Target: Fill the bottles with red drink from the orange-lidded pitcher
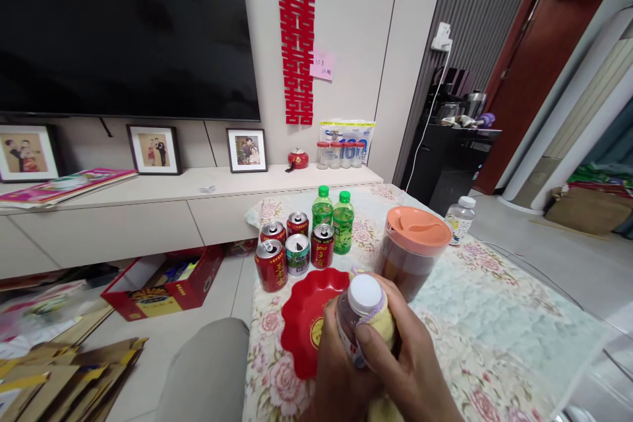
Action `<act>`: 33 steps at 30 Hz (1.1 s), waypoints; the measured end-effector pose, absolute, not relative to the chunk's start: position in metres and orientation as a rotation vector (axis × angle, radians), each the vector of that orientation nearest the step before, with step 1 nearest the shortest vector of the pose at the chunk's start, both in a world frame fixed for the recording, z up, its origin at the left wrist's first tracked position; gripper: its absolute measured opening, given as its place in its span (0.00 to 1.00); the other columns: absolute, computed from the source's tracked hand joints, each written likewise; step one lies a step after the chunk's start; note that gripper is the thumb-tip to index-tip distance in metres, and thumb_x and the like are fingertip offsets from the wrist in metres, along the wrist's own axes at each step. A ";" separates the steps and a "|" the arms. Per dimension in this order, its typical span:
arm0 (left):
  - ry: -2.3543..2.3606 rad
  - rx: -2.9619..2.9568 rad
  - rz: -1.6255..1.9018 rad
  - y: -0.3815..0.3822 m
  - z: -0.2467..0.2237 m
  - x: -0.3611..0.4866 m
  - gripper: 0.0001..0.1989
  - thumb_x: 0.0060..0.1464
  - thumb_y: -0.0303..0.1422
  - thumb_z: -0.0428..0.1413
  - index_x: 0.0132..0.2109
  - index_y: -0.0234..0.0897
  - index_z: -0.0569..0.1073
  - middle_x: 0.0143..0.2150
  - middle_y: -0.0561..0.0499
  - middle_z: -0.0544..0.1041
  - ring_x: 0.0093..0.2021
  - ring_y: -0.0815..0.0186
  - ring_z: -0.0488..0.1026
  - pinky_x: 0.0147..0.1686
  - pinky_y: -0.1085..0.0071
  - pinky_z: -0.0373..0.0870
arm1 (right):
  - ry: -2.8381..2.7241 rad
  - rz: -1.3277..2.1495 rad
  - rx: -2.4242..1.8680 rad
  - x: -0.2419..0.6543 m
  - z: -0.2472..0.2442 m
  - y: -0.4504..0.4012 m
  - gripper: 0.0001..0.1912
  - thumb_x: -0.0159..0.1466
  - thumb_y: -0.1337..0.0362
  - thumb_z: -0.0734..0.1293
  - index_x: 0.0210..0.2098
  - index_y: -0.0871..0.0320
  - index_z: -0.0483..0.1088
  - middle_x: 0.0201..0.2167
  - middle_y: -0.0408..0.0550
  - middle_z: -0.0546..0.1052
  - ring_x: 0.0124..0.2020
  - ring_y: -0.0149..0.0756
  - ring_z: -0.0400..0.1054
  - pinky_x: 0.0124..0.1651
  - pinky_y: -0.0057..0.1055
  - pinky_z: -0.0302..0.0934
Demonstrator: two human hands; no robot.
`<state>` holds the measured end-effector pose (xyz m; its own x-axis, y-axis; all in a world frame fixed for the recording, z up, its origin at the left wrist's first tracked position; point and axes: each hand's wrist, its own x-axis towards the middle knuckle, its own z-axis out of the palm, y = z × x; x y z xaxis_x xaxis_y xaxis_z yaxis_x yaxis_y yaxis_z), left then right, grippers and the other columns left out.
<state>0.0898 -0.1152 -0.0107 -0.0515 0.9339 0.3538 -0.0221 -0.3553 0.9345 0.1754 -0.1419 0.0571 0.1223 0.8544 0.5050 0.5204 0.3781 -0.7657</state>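
A clear bottle with a white cap point(364, 293) is upright between my hands, above the flowered tablecloth point(445, 336). My left hand point(336, 366) is wrapped round its left side and lower part. My right hand point(405, 343) presses a pale yellow cloth with a purple edge point(384, 324) against the bottle's right side. A red scalloped plate point(297, 316) lies beside and partly behind my left hand. Just behind my hands stands a pitcher with an orange lid point(418, 229), holding something brown.
Several drink cans point(271, 267) and two green bottles point(343, 224) stand behind the plate. Another white-capped bottle point(459, 221) is at the table's far right. A red box point(168, 290) and flattened cardboard point(64, 376) lie on the floor at left. Picture frames point(247, 150) line the cabinet.
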 end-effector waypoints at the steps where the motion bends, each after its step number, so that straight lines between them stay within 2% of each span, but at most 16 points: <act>1: 1.019 1.439 1.529 -0.114 -0.010 0.090 0.27 0.47 0.38 0.64 0.54 0.40 0.68 0.49 0.41 0.79 0.46 0.52 0.79 0.48 0.56 0.79 | -1.539 0.474 -1.255 0.180 0.065 -0.141 0.21 0.67 0.57 0.66 0.58 0.54 0.69 0.56 0.52 0.74 0.56 0.46 0.70 0.56 0.36 0.66; 5: 0.898 1.442 1.408 -0.114 -0.010 0.086 0.33 0.35 0.31 0.63 0.53 0.39 0.68 0.43 0.43 0.79 0.43 0.48 0.79 0.44 0.57 0.79 | -1.514 0.837 -1.142 0.196 0.087 -0.136 0.22 0.60 0.56 0.71 0.52 0.56 0.73 0.48 0.50 0.77 0.47 0.44 0.72 0.51 0.35 0.66; 7: 0.821 1.414 1.291 -0.114 -0.012 0.083 0.38 0.31 0.28 0.61 0.56 0.39 0.67 0.44 0.43 0.79 0.44 0.46 0.79 0.43 0.56 0.80 | -1.516 0.992 -1.064 0.204 0.091 -0.131 0.23 0.57 0.56 0.74 0.50 0.56 0.74 0.46 0.50 0.77 0.45 0.44 0.71 0.50 0.37 0.65; 12: 0.685 1.515 1.229 -0.109 -0.020 0.081 0.47 0.30 0.26 0.57 0.64 0.37 0.59 0.52 0.41 0.77 0.53 0.45 0.77 0.54 0.55 0.77 | -1.616 1.126 -0.921 0.211 0.093 -0.121 0.20 0.53 0.57 0.74 0.45 0.56 0.76 0.42 0.50 0.78 0.42 0.45 0.72 0.52 0.42 0.65; 18: 0.827 1.493 1.264 -0.105 -0.031 0.086 0.44 0.31 0.33 0.61 0.61 0.35 0.63 0.52 0.38 0.78 0.49 0.45 0.78 0.48 0.54 0.78 | -1.471 0.786 -1.101 0.194 0.085 -0.126 0.15 0.55 0.61 0.72 0.42 0.56 0.76 0.38 0.48 0.78 0.39 0.42 0.72 0.48 0.37 0.66; 22: 1.171 1.480 1.421 -0.112 -0.024 0.093 0.40 0.40 0.39 0.65 0.61 0.34 0.64 0.56 0.33 0.76 0.55 0.42 0.75 0.53 0.50 0.74 | -1.255 0.639 -1.186 0.184 0.077 -0.132 0.17 0.59 0.58 0.72 0.46 0.56 0.74 0.41 0.49 0.79 0.42 0.43 0.74 0.44 0.35 0.68; 25: 1.212 1.506 1.438 -0.116 -0.015 0.095 0.32 0.46 0.42 0.64 0.57 0.35 0.68 0.51 0.34 0.78 0.51 0.42 0.77 0.51 0.49 0.74 | -1.271 0.536 -1.214 0.180 0.079 -0.134 0.16 0.59 0.59 0.71 0.46 0.56 0.74 0.42 0.50 0.80 0.41 0.43 0.75 0.42 0.34 0.69; 27: 1.118 1.506 1.429 -0.115 -0.013 0.094 0.30 0.45 0.41 0.65 0.54 0.36 0.69 0.49 0.36 0.78 0.49 0.43 0.78 0.50 0.50 0.75 | -1.324 0.545 -1.194 0.181 0.084 -0.135 0.14 0.58 0.60 0.71 0.44 0.56 0.75 0.41 0.48 0.80 0.40 0.42 0.74 0.42 0.33 0.69; 29: 0.989 1.466 1.387 -0.113 -0.013 0.091 0.32 0.41 0.37 0.66 0.54 0.37 0.68 0.48 0.38 0.79 0.48 0.44 0.78 0.48 0.51 0.77 | -1.385 0.614 -1.165 0.185 0.091 -0.134 0.14 0.58 0.60 0.72 0.43 0.55 0.75 0.40 0.48 0.79 0.41 0.42 0.74 0.42 0.33 0.68; 33: 0.736 1.424 1.266 -0.110 -0.016 0.085 0.36 0.36 0.29 0.63 0.57 0.39 0.66 0.52 0.42 0.79 0.51 0.46 0.79 0.49 0.54 0.79 | -1.498 0.824 -1.081 0.204 0.103 -0.130 0.19 0.56 0.58 0.74 0.45 0.56 0.76 0.40 0.49 0.79 0.41 0.42 0.72 0.44 0.35 0.66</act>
